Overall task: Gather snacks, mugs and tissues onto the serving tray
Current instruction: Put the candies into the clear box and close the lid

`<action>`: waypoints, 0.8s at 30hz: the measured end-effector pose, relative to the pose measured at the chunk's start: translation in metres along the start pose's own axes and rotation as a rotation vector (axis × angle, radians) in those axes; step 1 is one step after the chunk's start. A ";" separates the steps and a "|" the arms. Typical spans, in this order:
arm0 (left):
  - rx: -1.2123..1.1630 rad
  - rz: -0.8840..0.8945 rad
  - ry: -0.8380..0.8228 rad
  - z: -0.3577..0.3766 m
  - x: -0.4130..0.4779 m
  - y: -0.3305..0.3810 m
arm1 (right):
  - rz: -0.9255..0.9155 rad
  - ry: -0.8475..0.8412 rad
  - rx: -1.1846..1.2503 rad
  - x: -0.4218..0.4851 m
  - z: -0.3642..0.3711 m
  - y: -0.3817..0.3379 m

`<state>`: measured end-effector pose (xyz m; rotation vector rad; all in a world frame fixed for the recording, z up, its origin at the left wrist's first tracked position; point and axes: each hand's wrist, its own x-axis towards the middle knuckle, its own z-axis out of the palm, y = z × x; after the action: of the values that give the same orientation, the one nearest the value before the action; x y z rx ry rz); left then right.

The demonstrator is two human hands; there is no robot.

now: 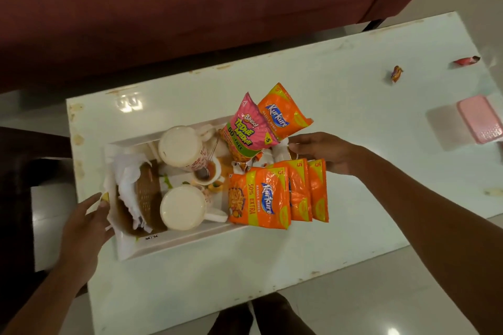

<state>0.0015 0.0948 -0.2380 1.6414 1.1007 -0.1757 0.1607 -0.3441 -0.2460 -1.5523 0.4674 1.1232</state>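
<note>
Two white mugs (179, 147) (183, 208) stand in the serving tray (174, 242), one behind the other, with a small bowl (205, 171) of brown sauce between them on the right. At the tray's left end, crumpled white tissues (128, 179) sit in a brown wicker holder (147, 187). Snacks fill the right end: a pink packet (246, 130) and an orange packet (283, 114) lean together at the far corner, and three more orange packets (258, 198) overlap in a row at the near corner, jutting past the rim. The tray lies over the left part of a white table (353, 171). The left hand (84, 226) grips the tray's left end, thumb curled over the rim beside the tissues. The right hand (324, 151) reaches to the right end with its fingers bent behind the packets; it may be holding the rim, but the packets hide the contact and I cannot tell. Far off on the right of the table lie two small sweet wrappers (396, 74) (466, 60), well apart from the tray, and a flat pink object (480, 122).
</note>
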 end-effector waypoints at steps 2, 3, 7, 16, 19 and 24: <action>-0.011 -0.016 0.005 0.001 0.006 0.002 | 0.002 -0.006 0.000 0.004 -0.002 0.000; -0.020 -0.025 0.013 0.002 0.009 0.003 | -0.003 -0.007 0.010 0.005 -0.002 0.002; -0.073 -0.050 0.066 0.005 0.016 0.002 | -0.050 -0.008 0.097 0.009 -0.001 0.013; -0.089 -0.020 0.080 -0.001 0.016 0.005 | -0.132 -0.034 0.200 0.009 0.001 0.024; -0.102 -0.002 0.072 -0.004 0.011 0.009 | -0.146 -0.027 0.170 0.004 0.001 0.024; -0.106 0.010 0.052 -0.003 -0.004 0.017 | -0.176 0.015 0.129 -0.018 -0.005 0.025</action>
<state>0.0107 0.0956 -0.2224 1.5643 1.1220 -0.0671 0.1346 -0.3610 -0.2446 -1.4603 0.3975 0.9291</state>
